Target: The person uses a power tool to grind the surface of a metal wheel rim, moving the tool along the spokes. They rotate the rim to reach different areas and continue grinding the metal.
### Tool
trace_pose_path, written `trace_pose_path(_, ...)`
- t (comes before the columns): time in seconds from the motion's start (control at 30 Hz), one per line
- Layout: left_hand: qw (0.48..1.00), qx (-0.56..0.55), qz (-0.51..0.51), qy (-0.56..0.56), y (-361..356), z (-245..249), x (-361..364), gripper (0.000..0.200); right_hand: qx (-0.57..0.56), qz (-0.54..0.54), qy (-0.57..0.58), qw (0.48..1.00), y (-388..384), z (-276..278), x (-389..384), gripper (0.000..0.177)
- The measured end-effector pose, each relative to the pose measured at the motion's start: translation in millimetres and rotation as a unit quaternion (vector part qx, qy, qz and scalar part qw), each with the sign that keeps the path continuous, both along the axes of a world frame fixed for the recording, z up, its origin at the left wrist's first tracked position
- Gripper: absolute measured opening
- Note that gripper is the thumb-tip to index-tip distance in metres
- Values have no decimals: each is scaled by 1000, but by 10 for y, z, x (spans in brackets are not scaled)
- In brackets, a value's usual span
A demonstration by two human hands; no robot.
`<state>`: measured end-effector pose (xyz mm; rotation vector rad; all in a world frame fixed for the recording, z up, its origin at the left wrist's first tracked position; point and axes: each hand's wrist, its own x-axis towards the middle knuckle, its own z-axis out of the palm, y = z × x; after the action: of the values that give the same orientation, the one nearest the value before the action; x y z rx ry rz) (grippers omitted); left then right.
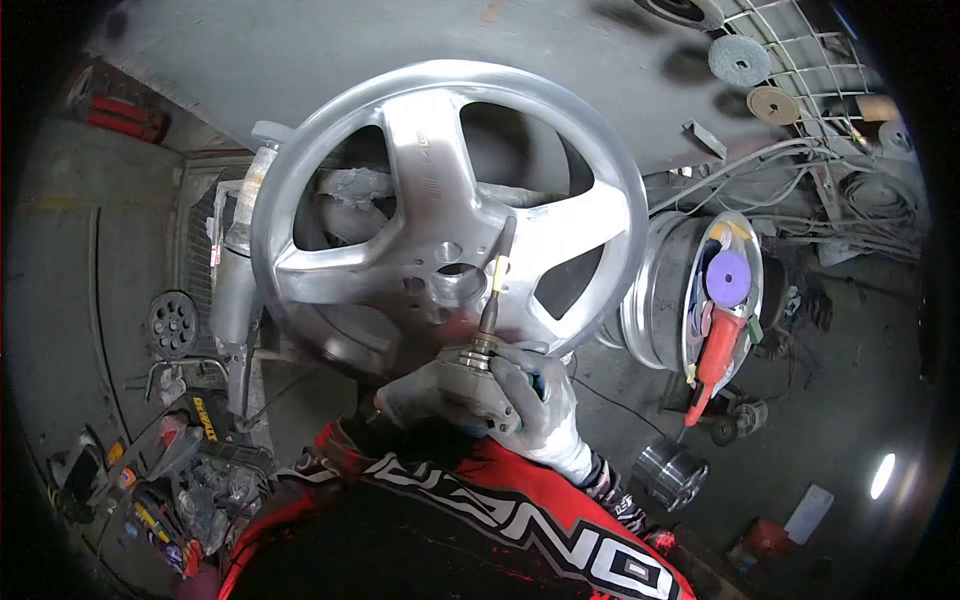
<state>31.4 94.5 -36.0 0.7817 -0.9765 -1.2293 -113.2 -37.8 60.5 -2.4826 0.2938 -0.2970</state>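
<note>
We lean over a silver spoked wheel, a rotary tool between our two gloved hands at the wheel's near edge. Our left hand closes on the tool's body from one side, its fingers partly lost in shadow; our right hand wraps the other side, fingers curled over it. The long, yellow-banded bit extends from the near edge across the wheel's face, just right of the hub hole; whether the tip touches metal, we cannot tell. Beyond the wheel's right edge we see a second wheel on its side, a purple disc and a red power tool lodged against its open edge. A grey disc and a tan disc hang on a wire rack, while a grey machine part stands beside the first wheel's left edge.
</note>
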Motion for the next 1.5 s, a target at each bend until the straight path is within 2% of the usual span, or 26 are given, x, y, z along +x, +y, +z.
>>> trace_pose_path(0.1,1000,-8,13,-9,58,81,95,27,-9,-1,-33,999,59,-33,129,43)
trace_pose_path(0.23,1000,-9,20,-5,110,141,194,34,11,26,-9,1000,57,72,276,42)
trace_pose_path(0.3,993,-83,12,-86,86,257,319,40,27,8,-40,999,86,46,299,41)
trace_pose_path(0.33,993,-82,11,-87,102,346,319,40,28,7,-42,999,84,41,300,41)
trace_pose_path(0.37,999,23,-16,43,132,441,291,38,33,6,-46,998,82,37,297,40)
trace_pose_path(0.4,976,128,-41,172,151,491,256,37,38,4,-50,998,79,32,292,40)
trace_pose_path(0.53,975,161,-23,151,71,399,141,27,43,-15,-44,998,34,4,143,45)
trace_pose_path(0.57,998,71,-1,1,12,218,82,23,49,-28,-33,998,8,26,91,50)
trace_pose_path(0.6,989,-23,21,-148,-76,221,73,20,54,-41,-22,997,-4,48,45,54)
trace_pose_path(0.63,989,-25,21,-146,-101,265,57,20,52,-42,-20,998,-2,66,9,54)
trace_pose_path(0.7,999,41,-20,-13,-103,414,65,18,55,-75,-9,996,12,95,-26,62)
trace_pose_path(0.93,999,14,-10,-27,61,438,198,18,63,-22,-21,998,56,122,181,62)
trace_pose_path(1.0,995,93,-15,15,139,533,268,19,66,-14,-22,997,55,129,234,64)
trace_pose_path(1.03,995,93,-13,14,139,632,294,19,68,-8,-23,997,57,127,253,65)
trace_pose_path(1.1,962,193,-22,190,118,823,330,22,81,-22,-28,996,86,129,270,66)
trace_pose_path(1.13,963,192,-23,190,101,801,333,22,92,-37,-32,995,89,133,268,67)
trace_pose_path(1.3,988,144,-52,29,47,602,227,29,67,-54,-38,996,49,104,140,70)
trace_pose_path(1.43,981,170,-36,86,-77,617,109,26,40,-83,-74,993,42,37,-25,74)
trace_pose_path(1.5,997,72,-11,23,-106,541,86,26,39,-77,-57,995,42,62,-47,75)
